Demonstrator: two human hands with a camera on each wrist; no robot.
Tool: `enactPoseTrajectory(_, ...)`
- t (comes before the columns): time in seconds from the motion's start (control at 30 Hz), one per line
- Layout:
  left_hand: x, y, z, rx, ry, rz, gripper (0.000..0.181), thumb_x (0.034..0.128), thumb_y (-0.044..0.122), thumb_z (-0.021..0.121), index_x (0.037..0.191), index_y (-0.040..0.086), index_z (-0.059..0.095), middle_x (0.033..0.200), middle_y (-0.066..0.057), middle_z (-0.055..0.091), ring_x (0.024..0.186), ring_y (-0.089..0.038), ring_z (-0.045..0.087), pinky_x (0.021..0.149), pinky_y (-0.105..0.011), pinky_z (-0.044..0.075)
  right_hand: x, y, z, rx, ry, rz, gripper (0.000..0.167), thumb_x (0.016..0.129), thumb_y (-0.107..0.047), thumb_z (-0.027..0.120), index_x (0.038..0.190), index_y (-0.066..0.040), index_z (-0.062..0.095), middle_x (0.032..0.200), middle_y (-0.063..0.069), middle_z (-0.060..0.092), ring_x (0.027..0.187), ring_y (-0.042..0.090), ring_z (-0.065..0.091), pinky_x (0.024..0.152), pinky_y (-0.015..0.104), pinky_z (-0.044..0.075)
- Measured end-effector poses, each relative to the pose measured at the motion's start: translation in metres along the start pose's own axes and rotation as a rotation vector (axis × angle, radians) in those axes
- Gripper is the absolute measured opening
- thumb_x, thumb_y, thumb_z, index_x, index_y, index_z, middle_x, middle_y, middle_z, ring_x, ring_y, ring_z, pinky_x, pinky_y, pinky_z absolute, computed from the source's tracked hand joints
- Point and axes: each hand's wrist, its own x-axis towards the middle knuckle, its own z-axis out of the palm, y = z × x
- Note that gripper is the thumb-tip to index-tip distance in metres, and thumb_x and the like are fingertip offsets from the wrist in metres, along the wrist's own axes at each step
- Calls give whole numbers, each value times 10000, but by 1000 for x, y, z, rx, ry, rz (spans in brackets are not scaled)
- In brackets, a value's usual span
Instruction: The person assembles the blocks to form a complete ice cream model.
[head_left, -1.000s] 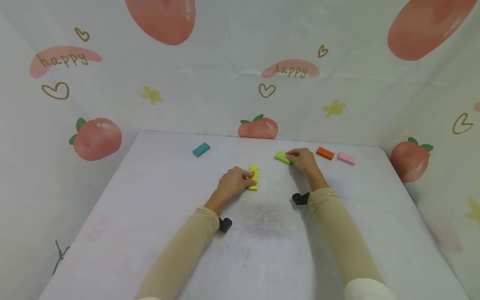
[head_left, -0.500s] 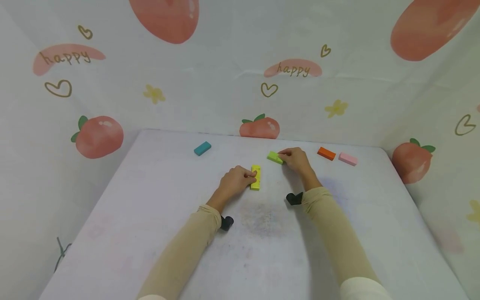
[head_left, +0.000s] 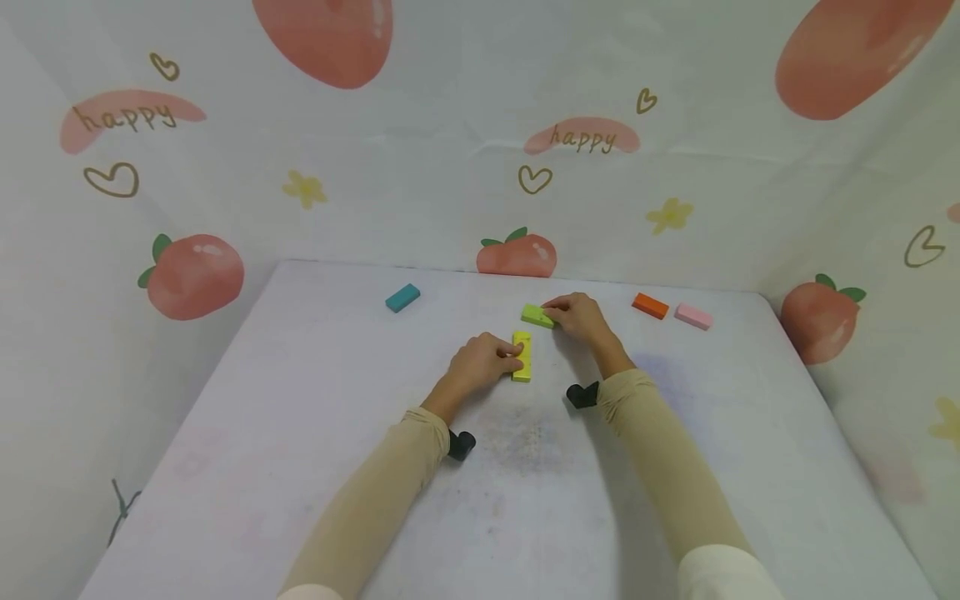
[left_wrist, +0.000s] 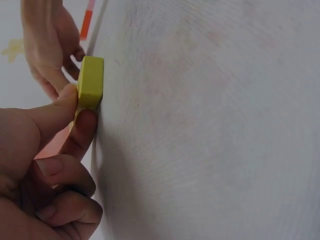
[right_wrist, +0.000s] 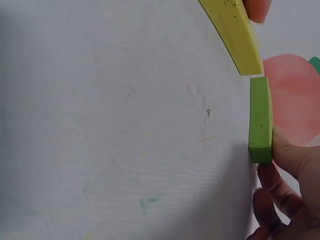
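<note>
Thumb and fingers of my left hand (head_left: pixel 480 365) pinch a yellow block (head_left: pixel 523 367), which lies lengthwise away from me on the white table. In the left wrist view, the near end of that yellow block (left_wrist: pixel 91 82) faces the camera. Just beyond it, slightly to the right, my right hand (head_left: pixel 579 321) grips the right end of a lime-green block (head_left: pixel 534 314). The right wrist view shows the green block (right_wrist: pixel 260 120) lying flat, with a narrow gap between it and the yellow block (right_wrist: pixel 235 35).
Toward the back left of the table (head_left: pixel 315 375) lies a teal block (head_left: pixel 402 297). An orange block (head_left: pixel 650 306) and a pink block (head_left: pixel 693 317) sit at the back right. A printed cloth wall (head_left: pixel 420 225) stands behind the table. Each wrist carries a black mount (head_left: pixel 582 396).
My right hand has slid the green block leftward. My left hand has shifted the yellow block a little to the right, so the two blocks are closer together.
</note>
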Motion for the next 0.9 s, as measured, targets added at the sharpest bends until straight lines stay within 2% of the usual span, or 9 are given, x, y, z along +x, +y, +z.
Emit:
enactPoseTrajectory(0.13, 3, -1, 2, -20, -7, 14, 387, 928, 389, 747, 1306, 333, 688, 1203, 4, 744, 1032, -165, 662, 827, -339, 517, 1, -2, 1, -11, -19, -5, 352, 1042, -298, 588, 1293, -82, 707, 1389, 169, 617, 1314, 332, 527, 1115, 498, 426)
enactPoseTrajectory(0.37, 5, 3, 4, -31, 7, 15, 393, 910, 397, 764, 1291, 320, 703, 1186, 4, 746, 1030, -173, 664, 840, -361, 522, 4, -5, 2, -45, -44, -64, 334, 1043, -277, 583, 1280, -83, 718, 1352, 172, 641, 1300, 342, 534, 1120, 516, 417)
enactPoseTrajectory(0.57, 7, 7, 5, -30, 11, 8, 402, 899, 401, 775, 1287, 318, 707, 1177, 1, 752, 1029, -184, 671, 827, -363, 519, 6, -8, 4, -57, -52, -117, 313, 1031, -258, 605, 1247, -74, 736, 1250, 173, 671, 1186, 327, 575, 1050, 494, 448)
enactPoseTrajectory(0.9, 6, 9, 6, -13, 26, -4, 399, 892, 426, 776, 1277, 340, 713, 1175, 14, 763, 1052, -203, 692, 806, -369, 531, 7, -10, 5, -37, -90, -103, 292, 1031, -252, 610, 1223, -85, 753, 1182, 142, 646, 1074, 273, 565, 969, 427, 455)
